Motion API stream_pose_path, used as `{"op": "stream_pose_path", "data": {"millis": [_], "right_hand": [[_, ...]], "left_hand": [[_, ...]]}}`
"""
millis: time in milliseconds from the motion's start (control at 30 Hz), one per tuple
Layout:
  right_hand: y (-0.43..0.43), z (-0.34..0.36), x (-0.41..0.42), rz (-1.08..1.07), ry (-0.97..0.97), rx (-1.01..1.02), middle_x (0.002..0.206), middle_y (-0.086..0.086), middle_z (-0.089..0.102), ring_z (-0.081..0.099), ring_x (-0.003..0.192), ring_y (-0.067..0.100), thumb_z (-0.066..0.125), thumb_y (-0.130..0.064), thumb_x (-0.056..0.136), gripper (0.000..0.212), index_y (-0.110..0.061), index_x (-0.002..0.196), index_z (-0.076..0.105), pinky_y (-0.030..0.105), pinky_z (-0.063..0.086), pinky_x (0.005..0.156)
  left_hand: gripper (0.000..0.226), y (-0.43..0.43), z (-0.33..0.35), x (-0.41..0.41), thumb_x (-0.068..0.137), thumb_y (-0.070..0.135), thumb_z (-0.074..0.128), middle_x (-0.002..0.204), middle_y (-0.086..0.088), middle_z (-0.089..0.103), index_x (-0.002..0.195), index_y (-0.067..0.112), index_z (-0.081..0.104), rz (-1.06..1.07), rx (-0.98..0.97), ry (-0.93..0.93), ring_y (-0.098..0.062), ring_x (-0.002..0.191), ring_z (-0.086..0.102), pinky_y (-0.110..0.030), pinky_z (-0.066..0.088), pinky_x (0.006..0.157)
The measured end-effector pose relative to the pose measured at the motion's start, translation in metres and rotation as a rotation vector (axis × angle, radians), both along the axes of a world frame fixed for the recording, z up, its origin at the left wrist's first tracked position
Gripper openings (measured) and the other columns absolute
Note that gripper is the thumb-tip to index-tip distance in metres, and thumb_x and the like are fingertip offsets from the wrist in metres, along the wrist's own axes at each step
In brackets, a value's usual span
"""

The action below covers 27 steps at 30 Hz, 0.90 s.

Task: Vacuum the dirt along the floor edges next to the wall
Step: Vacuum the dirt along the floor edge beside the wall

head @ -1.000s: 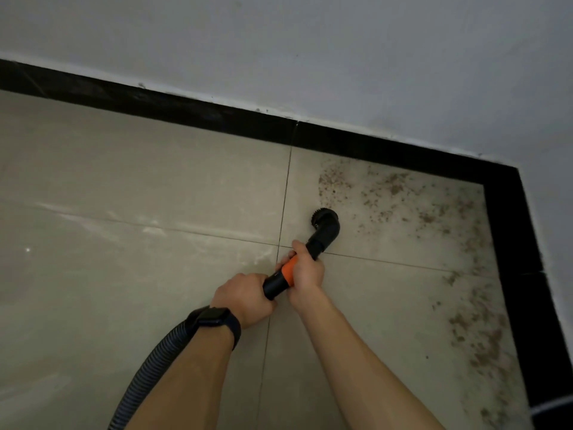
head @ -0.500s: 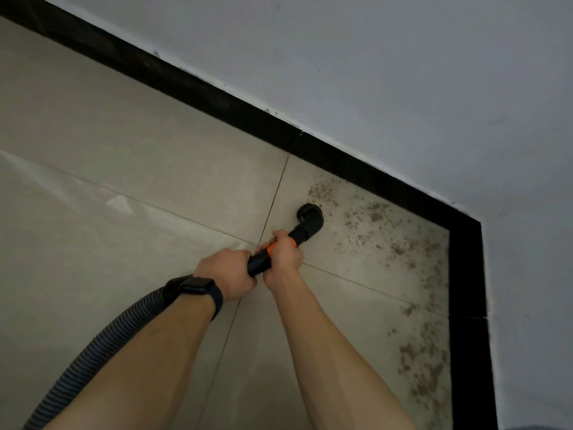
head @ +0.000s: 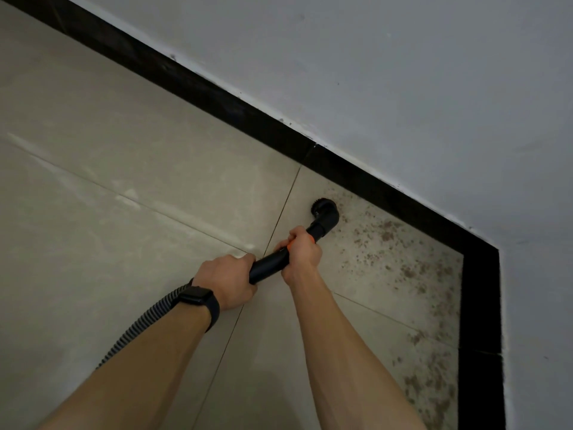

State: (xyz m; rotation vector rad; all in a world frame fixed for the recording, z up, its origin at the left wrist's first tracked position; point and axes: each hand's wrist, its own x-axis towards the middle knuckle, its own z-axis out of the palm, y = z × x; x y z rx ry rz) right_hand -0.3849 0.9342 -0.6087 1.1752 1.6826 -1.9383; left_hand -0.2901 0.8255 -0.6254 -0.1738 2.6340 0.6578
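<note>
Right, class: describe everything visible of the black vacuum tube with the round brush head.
The black, plastic-looking vacuum tube slants toward the black skirting. Its elbow ends in a round bristled brush head on the pale tile beside brown dirt. The right hand grips its orange band, the left hand its rear end, ahead of a grey ribbed hose.

You stand in the corner of a bare indoor room, a home or the like; which cannot be told. Floor (head: 124, 144) of large glossy beige tiles, thin dark grout lines (head: 280, 211). Black skirting (head: 217, 97) along the foot of two plain painted walls (head: 403, 72). Brown dirt (head: 403, 268) along the edges. Vacuum wand (head: 269, 263) with ribbed hose (head: 139, 324): household cleaning gear.
</note>
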Motion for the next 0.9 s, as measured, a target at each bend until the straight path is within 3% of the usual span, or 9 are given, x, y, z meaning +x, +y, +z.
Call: {"op": "stream_pose_path", "data": {"millis": [233, 400, 567, 900], "right_hand": [[0.005, -0.002, -0.029, 0.003, 0.008, 0.025, 0.054, 0.001, 0.049, 0.045, 0.041, 0.014, 0.057, 0.004, 0.088, 0.018, -0.010, 0.078, 0.051, 0.029, 0.046, 0.046], [0.007, -0.006, -0.045, 0.000, 0.020, 0.013, 0.054, 0.000, 0.049, 0.046, 0.040, 0.014, 0.058, 0.003, 0.086, 0.015, -0.010, 0.083, 0.052, 0.028, 0.047, 0.046], [0.004, -0.008, -0.060, -0.045, 0.030, -0.039, 0.054, 0.001, 0.048, 0.045, 0.039, 0.013, 0.058, 0.005, 0.086, 0.019, -0.011, 0.077, 0.051, 0.027, 0.047, 0.045], [-0.020, -0.016, -0.079, -0.059, 0.047, -0.113, 0.054, 0.001, 0.046, 0.044, 0.040, 0.014, 0.056, 0.003, 0.087, 0.017, -0.011, 0.078, 0.051, 0.026, 0.046, 0.044]], "left_hand": [[0.027, 0.008, -0.006, -0.028, 0.088, 0.041, 0.056, 0.086, 0.003, 0.057, 0.111, 0.027, 0.052, 0.016, 0.034, 0.024, -0.019, 0.071, 0.054, -0.029, 0.050, 0.066], [0.025, 0.008, -0.007, -0.044, 0.088, 0.039, 0.057, 0.083, 0.004, 0.053, 0.109, 0.027, 0.054, 0.023, 0.057, 0.051, -0.019, 0.071, 0.054, -0.027, 0.043, 0.062], [0.024, 0.000, -0.007, -0.063, 0.087, 0.039, 0.057, 0.089, 0.002, 0.063, 0.109, 0.028, 0.056, -0.005, 0.045, 0.074, -0.020, 0.074, 0.059, -0.027, 0.045, 0.064], [0.020, -0.029, -0.012, -0.082, 0.087, 0.040, 0.057, 0.077, 0.008, 0.054, 0.106, 0.032, 0.055, -0.012, -0.020, 0.105, -0.019, 0.067, 0.054, -0.027, 0.041, 0.061]]}}
